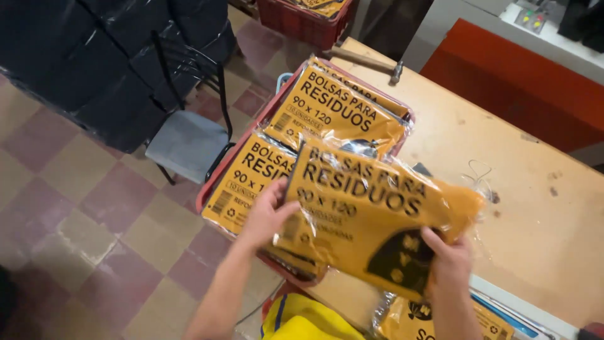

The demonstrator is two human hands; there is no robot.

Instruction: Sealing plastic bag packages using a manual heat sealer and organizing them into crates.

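Observation:
I hold a yellow plastic-wrapped packet of folded bags [377,214] with black lettering, tilted above the table edge. My left hand [267,214] grips its left end and my right hand [448,261] grips its lower right corner. Just beneath and behind it, a red crate [251,132] holds more of the same yellow packets [333,110], lying flat in two rows. Another yellow packet [409,318] lies partly hidden under my right forearm.
The wooden table [535,208] extends right. A hammer [371,63] lies at its far edge. A chair with a grey seat [189,141] stands on the checkered floor at left, beside black plastic-wrapped bundles [113,56]. A second red crate [302,22] sits behind.

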